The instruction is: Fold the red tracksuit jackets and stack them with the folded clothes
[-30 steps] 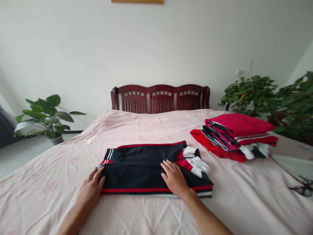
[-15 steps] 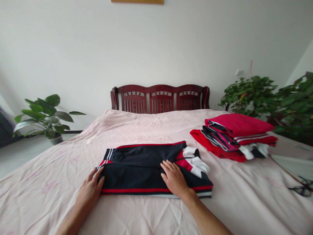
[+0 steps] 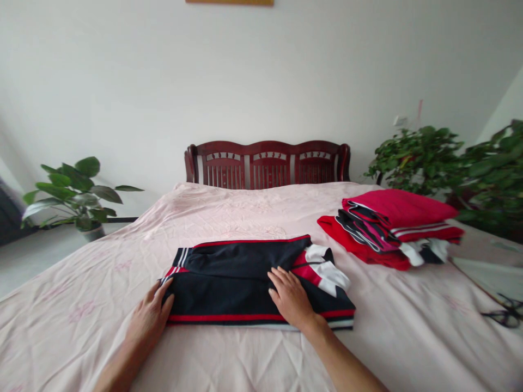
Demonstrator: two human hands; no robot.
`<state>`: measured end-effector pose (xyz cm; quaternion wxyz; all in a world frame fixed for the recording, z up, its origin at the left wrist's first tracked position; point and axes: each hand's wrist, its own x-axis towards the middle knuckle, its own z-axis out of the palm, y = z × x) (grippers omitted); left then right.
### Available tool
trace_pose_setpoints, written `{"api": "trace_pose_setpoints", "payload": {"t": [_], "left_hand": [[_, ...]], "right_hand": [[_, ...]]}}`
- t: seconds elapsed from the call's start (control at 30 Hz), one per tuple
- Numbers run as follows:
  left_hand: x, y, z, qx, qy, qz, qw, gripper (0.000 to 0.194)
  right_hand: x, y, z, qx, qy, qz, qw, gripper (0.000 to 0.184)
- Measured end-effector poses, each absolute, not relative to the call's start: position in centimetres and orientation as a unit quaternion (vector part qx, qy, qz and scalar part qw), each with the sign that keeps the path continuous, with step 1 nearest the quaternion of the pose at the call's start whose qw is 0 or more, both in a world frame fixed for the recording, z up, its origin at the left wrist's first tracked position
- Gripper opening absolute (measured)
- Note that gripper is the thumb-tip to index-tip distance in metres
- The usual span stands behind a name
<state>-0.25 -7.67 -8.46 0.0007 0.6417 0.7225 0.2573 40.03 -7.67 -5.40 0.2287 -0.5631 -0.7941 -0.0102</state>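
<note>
A folded navy track jacket (image 3: 229, 291) with red piping, striped cuffs and a white and red collar part lies flat before me. Its collar points to the right, and the striped cuffs sit at the left end. My left hand (image 3: 150, 311) rests on the jacket's left edge near the cuffs, fingers stretched out. Over the right half, my right hand (image 3: 292, 296) lies flat with its fingers spread on the dark cloth. Neither hand grips the fabric.
The jacket lies on a pink bedspread (image 3: 245, 218). To the right stands a stack of folded red and dark clothes (image 3: 400, 209). Black-framed glasses (image 3: 504, 311) are at the right edge. A wooden headboard (image 3: 269, 163) and potted plants (image 3: 79, 190) are beyond.
</note>
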Motion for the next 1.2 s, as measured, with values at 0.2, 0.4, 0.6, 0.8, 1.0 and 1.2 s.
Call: {"api": "trace_pose_setpoints", "payload": {"t": [0.2,0.4,0.6,0.8,1.0,1.2], "left_hand": [[-0.25,-7.59,-8.54,0.640,0.723,0.260,0.003,0.059],[-0.29,-7.61,-8.62,0.639,0.723,0.264,0.004,0.058],[-0.22,-7.64,-8.53,0.644,0.719,0.262,0.000,0.060],[-0.25,-7.58,-8.59,0.638,0.723,0.265,0.000,0.060],[-0.42,-7.48,-8.85,0.640,0.719,0.272,-0.011,0.058],[-0.36,-7.45,-8.78,0.639,0.722,0.264,-0.013,0.060]], "right_hand": [[40.12,-7.57,-5.67,-0.557,-0.795,-0.025,0.238,0.045],[40.12,-7.64,-5.52,-0.558,-0.795,-0.023,0.236,0.045],[40.11,-7.64,-5.42,-0.558,-0.796,-0.014,0.234,0.045],[40.16,-7.59,-5.55,-0.557,-0.796,-0.016,0.235,0.046],[40.15,-7.47,-5.70,-0.555,-0.797,-0.020,0.238,0.045],[40.17,-7.57,-5.61,-0.556,-0.796,-0.015,0.237,0.045]]}}
